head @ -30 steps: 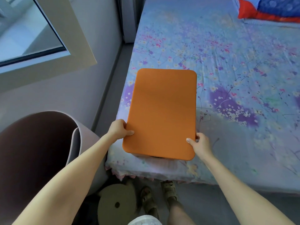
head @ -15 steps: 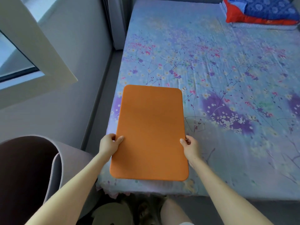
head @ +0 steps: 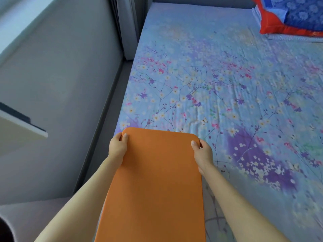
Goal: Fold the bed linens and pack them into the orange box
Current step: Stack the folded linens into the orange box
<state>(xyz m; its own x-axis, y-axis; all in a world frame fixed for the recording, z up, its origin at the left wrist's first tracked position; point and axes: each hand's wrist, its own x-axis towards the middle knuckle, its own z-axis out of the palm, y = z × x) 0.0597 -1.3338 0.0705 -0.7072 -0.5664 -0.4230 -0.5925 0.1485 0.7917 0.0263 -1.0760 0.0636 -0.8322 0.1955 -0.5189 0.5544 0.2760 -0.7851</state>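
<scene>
Both: left hand [head: 118, 147] and right hand [head: 202, 152] pinch top corners of the flat orange rounded-corner box [head: 157, 180], lower centre, over floral bedsheet [head: 209, 84]. Probably setup; next open it, fetch red-blue folded linens [head: 297, 16], upper right.

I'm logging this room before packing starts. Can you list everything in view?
orange box: one, orange, seen as a flat panel over the bed's near edge
bed sheet: one, pale blue floral, spread over the bed
folded linens: one stack, blue, red and white, bed's far right corner
curtain: one, grey, far end of the wall
window frame: one, cream, left edge
grey roll: one, grey, bottom left
left grip: one, bare hand, holds the box's far left corner
right grip: one, bare hand, holds the box's far right corner
</scene>
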